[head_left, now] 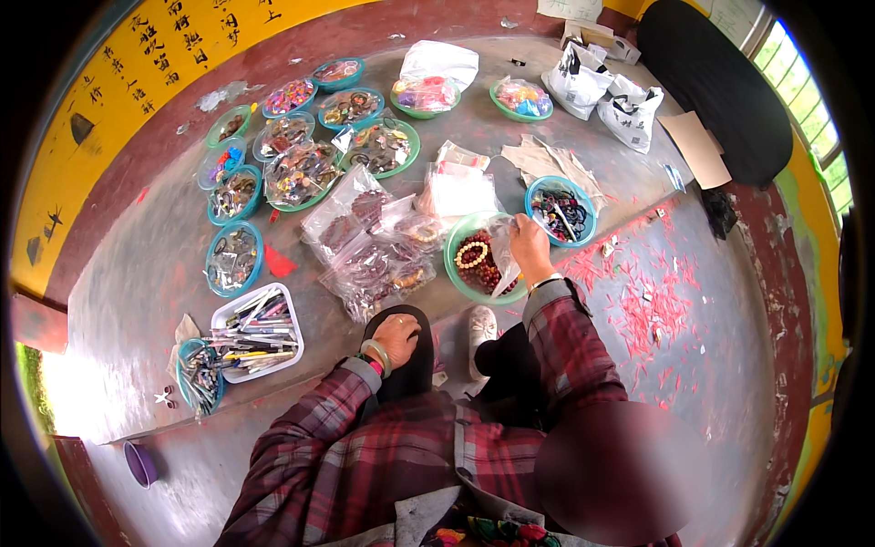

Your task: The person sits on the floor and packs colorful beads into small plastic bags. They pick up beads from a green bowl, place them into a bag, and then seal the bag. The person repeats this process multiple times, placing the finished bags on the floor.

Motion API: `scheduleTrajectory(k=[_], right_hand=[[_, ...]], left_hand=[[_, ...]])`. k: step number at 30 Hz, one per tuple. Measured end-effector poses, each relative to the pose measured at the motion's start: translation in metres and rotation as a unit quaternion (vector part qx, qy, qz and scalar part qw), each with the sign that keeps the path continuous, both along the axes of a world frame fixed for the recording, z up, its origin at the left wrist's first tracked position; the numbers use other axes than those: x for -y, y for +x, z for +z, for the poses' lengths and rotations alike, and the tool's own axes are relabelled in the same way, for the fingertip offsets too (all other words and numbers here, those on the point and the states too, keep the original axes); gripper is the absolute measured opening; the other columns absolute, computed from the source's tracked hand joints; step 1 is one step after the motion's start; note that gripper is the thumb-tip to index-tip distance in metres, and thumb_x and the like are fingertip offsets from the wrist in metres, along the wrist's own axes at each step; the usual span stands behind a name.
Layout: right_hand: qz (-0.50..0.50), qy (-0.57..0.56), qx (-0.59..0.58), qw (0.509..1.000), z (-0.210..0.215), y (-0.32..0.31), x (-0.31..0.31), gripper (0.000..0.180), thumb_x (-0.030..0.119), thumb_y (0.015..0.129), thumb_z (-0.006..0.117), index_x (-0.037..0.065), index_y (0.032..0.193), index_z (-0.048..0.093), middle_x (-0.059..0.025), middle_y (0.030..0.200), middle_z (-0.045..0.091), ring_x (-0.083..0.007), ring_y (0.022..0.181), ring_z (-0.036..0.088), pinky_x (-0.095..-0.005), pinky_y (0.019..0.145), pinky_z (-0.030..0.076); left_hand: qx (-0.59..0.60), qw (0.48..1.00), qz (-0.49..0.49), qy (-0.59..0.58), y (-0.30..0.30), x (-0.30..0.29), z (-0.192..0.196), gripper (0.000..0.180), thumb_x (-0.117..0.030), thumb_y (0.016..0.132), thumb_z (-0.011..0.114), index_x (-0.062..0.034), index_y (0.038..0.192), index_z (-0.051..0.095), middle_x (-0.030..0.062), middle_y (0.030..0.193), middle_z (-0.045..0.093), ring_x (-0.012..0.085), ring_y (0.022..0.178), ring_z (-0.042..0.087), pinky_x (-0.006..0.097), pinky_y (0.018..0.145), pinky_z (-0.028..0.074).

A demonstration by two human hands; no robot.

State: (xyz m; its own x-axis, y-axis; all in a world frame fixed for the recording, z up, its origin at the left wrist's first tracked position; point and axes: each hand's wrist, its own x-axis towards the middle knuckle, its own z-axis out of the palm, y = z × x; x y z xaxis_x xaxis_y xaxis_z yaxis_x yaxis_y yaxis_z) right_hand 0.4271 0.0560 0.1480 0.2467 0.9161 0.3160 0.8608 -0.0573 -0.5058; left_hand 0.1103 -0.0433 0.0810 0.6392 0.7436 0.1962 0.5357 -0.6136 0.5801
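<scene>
My right hand (531,251) grips a clear plastic bag (503,260) at the right side of a green basin (450,264). Inside the basin lie dark red bead strings (480,276) and a pale bead bracelet (471,254); the bag hides part of them. My left hand (397,339) rests on my left knee with nothing in it, a bangle round its wrist. Left of the green basin, several clear bags of dark bracelets (378,264) lie in a pile. A blue basin (561,211) of dark cords and small items sits just beyond my right hand.
Several round basins of small goods (301,173) crowd the far left. A white tray of pens (260,333) stands nearer, beside a blue basket of pens (199,376). White bags (629,111) are at the far right. Red scraps (652,301) litter the floor at right.
</scene>
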Motion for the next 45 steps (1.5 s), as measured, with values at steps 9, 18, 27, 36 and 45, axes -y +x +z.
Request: scheduleTrajectory(k=[9,18,27,36,45], right_hand=[[-0.035,-0.055,0.000,0.998,-0.019,0.022,-0.014,0.026,0.027,0.078,0.057,0.005,0.090,0.062,-0.0232,0.081,0.060,-0.0403,0.079,0.058,-0.0458,0.068,0.045],[0.022,-0.062,0.076,0.995,-0.042,0.032,-0.024,0.028,0.029,0.083,0.050,0.003,0.082,0.062,-0.0233,0.079,0.060,-0.0406,0.076,0.058,-0.0472,0.066,0.045],[0.033,-0.107,-0.077,0.991,0.023,-0.006,-0.003,0.026,0.029,0.079,0.058,0.003,0.081,0.065,-0.0208,0.070,0.060,-0.0379,0.069,0.059,-0.0417,0.061,0.046],[0.258,-0.184,-0.147,0.937,0.052,-0.078,0.071,0.025,0.027,0.080,0.058,0.004,0.073,0.064,-0.0168,0.063,0.059,-0.0340,0.060,0.059,-0.0387,0.056,0.045],[0.256,-0.136,-0.243,0.926,0.046,-0.091,0.092,0.027,0.029,0.083,0.056,0.004,0.085,0.066,-0.0138,0.070,0.062,-0.0267,0.060,0.059,-0.0340,0.056,0.045]], left_hand=[[0.022,1.000,0.015,0.013,0.001,0.001,-0.008,0.016,-0.006,0.070,0.060,-0.0052,0.086,0.059,0.0092,0.094,0.057,0.0283,0.096,0.053,0.038,0.087,0.041],[-0.010,1.000,0.018,-0.002,0.005,0.000,0.004,0.013,-0.008,0.072,0.058,-0.0056,0.084,0.061,0.0085,0.092,0.058,0.0280,0.094,0.054,0.038,0.087,0.041],[0.014,0.999,0.024,-0.017,0.000,-0.001,-0.003,0.016,-0.012,0.073,0.059,-0.0047,0.088,0.060,0.0109,0.094,0.059,0.0302,0.095,0.053,0.039,0.087,0.041],[0.213,0.967,0.139,0.002,0.011,-0.015,0.087,0.056,-0.032,0.077,0.066,-0.0020,0.120,0.047,0.0178,0.122,0.049,0.0322,0.115,0.045,0.039,0.095,0.036],[0.369,0.860,0.103,-0.338,0.017,-0.012,0.085,0.024,-0.019,0.091,0.052,0.0019,0.097,0.063,0.0046,0.088,0.065,0.0090,0.077,0.059,0.024,0.069,0.047]])
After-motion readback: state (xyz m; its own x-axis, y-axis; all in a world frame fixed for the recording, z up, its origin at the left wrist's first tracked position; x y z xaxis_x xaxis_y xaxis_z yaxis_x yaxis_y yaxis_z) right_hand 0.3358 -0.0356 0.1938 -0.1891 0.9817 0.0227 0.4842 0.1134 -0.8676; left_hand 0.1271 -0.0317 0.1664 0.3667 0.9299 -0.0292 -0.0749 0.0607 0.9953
